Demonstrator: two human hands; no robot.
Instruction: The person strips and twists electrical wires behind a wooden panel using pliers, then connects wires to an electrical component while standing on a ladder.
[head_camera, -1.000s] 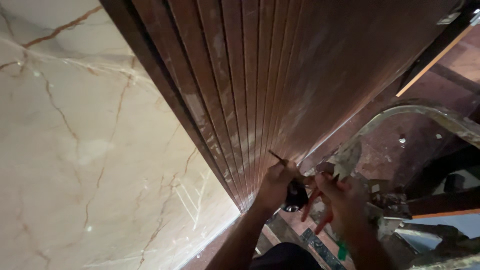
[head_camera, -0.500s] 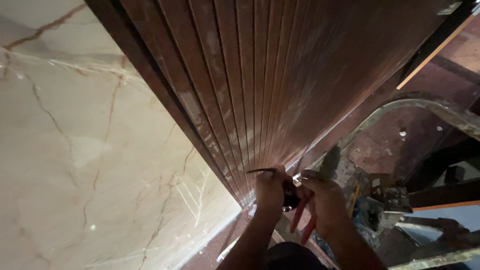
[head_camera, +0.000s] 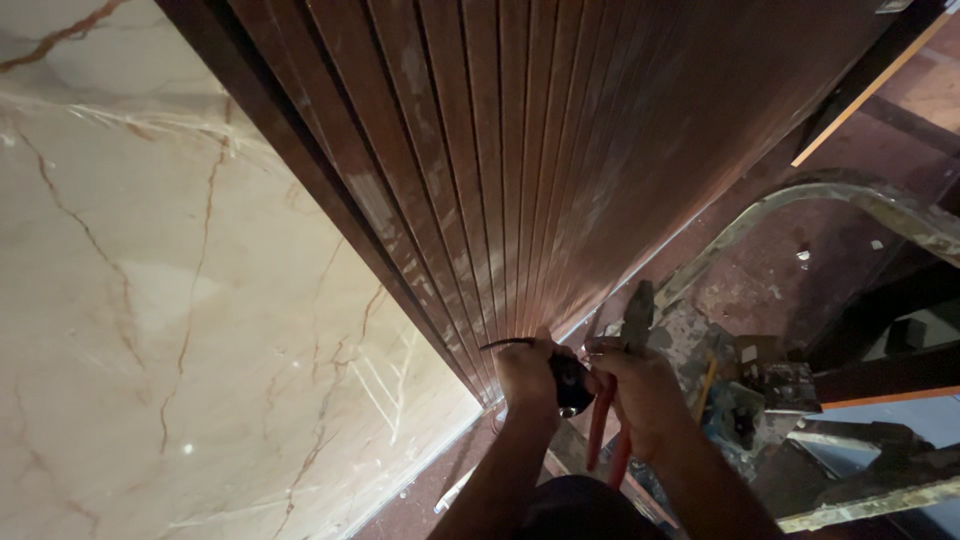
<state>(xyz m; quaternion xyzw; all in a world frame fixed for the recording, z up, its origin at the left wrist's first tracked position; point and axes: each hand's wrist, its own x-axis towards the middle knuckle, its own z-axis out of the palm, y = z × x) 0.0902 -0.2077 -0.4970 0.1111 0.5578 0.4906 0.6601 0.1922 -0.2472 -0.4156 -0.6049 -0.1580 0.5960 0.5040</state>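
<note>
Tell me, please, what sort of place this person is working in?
Probably an indoor room under renovation or fit-out. A brown fluted wall panel meets a glossy marble-look wall, a paint-spattered stepladder stands close by, and the right hand grips red-handled pliers.

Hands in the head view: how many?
2. Left hand against the foot of the fluted brown panel, gripping a black roll; right hand beside it, holding red-handled pliers. No other hands visible.
</note>
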